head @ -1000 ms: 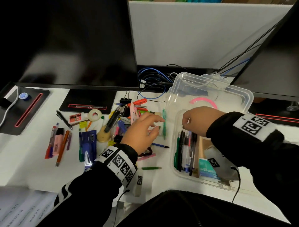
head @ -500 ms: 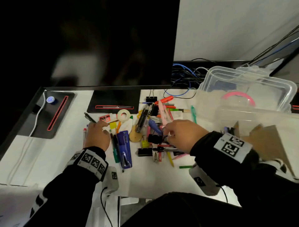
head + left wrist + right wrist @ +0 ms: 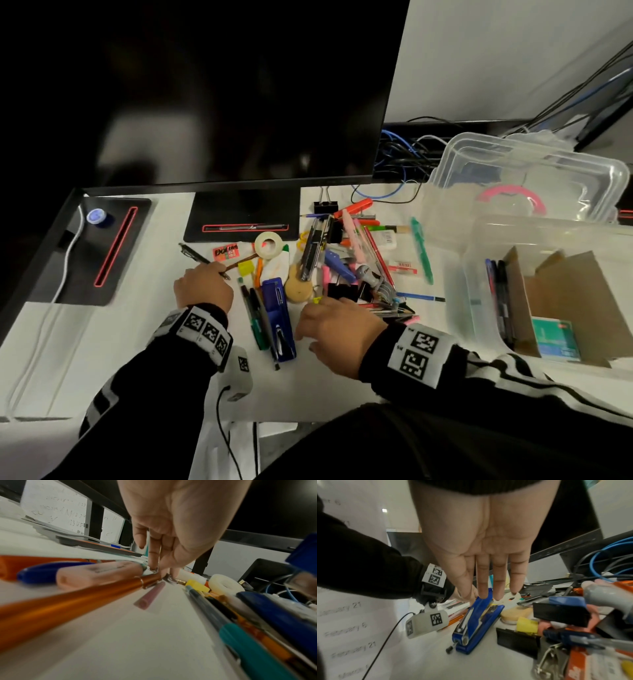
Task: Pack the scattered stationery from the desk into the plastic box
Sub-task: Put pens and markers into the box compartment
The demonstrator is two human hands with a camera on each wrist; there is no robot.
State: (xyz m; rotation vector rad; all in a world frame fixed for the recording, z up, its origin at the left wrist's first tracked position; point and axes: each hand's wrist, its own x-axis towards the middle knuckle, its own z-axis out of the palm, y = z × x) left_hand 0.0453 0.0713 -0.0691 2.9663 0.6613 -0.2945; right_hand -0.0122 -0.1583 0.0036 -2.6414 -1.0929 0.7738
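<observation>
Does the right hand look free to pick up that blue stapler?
Probably yes. The right hand is open, with straight fingers, and holds nothing. The stapler lies just past its fingertips with nothing on top; pens lie close along one side. The left hand is busy with a pen further off.

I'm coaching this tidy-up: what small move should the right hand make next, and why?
Probably curl the right hand round the blue stapler. Its straight fingers reach over the stapler and hold nothing, and the open plastic box stands just to its right.

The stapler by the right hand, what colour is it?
Blue, the stapler has a silver metal strip on top; the right wrist view shows it best.
</observation>
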